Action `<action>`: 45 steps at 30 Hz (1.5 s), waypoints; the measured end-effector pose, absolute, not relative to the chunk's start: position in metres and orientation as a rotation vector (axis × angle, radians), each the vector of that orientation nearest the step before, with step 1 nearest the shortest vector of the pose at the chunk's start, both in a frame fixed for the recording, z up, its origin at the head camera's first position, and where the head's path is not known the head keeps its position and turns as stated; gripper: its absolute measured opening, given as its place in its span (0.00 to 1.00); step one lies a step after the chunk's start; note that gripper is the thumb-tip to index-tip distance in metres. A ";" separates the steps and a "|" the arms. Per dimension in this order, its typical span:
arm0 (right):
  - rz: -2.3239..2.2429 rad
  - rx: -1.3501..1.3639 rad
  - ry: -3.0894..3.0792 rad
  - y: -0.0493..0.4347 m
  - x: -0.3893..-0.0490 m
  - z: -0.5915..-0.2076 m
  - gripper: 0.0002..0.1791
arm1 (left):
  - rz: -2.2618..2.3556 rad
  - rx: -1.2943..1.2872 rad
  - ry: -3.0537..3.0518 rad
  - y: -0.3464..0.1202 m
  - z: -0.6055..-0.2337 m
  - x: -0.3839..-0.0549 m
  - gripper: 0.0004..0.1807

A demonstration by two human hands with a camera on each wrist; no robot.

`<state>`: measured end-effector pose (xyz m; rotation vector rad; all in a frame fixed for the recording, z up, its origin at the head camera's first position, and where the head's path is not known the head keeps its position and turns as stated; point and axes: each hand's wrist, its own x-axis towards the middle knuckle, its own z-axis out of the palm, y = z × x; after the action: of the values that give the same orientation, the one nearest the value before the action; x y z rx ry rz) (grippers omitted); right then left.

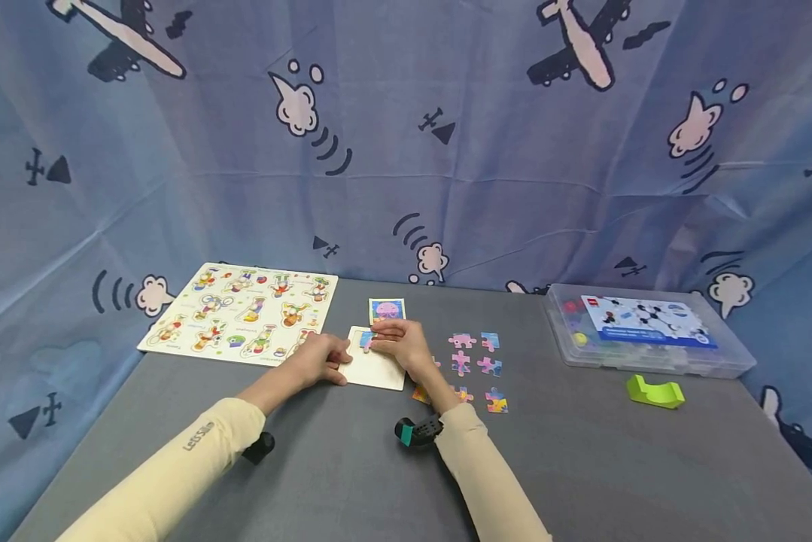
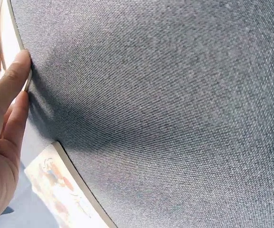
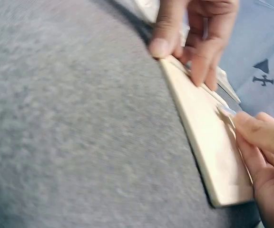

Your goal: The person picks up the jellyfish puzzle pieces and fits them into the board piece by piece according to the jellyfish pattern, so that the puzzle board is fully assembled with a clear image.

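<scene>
A pale square puzzle board with a raised frame lies at the middle of the table. My left hand holds its left edge between thumb and fingers, as the left wrist view also shows. Over the board's upper part, my right hand pinches a small blue and pink jigsaw piece. In the right wrist view that piece is at the board's inner surface, mostly hidden by fingers. Whether it lies flat I cannot tell. Several loose jigsaw pieces lie in rows right of the board, some partly behind my right forearm.
Behind the board is a small picture card with a pink figure. A large illustrated board lies at the left. To the right are a clear plastic case and a green curved block. A patterned curtain hangs behind the table.
</scene>
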<state>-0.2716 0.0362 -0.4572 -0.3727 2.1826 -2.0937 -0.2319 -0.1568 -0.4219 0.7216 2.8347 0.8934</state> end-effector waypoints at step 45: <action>-1.950 -0.350 2.704 0.011 -0.265 -0.460 0.16 | 0.924 0.721 2.841 -0.157 -0.425 -0.233 0.19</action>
<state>-0.2647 0.0109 -0.4595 -0.3498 2.7040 -1.9498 -0.2325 -0.1573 -0.4251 0.7211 2.8409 0.9240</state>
